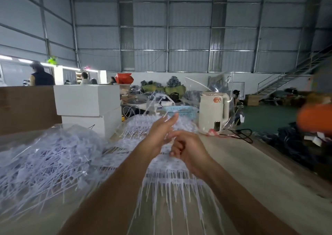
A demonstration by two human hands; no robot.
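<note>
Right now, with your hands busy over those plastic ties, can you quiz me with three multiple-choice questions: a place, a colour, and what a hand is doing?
1. Where does the white kettle stand?
A) right of the hands
B) on the white boxes
C) on the floor

2. What colour is the basket behind the hands?
A) red
B) light blue
C) black

3. What is the right hand doing?
A) resting flat, holding nothing
B) pinching a thin plastic tie
C) lifting the kettle

Answers: 1 A, it stands on the table, beyond and right of both hands; 2 B, its perforated wall is pale blue; 3 B, its fingers curl round a strand while the left hand is stretched open.
</note>
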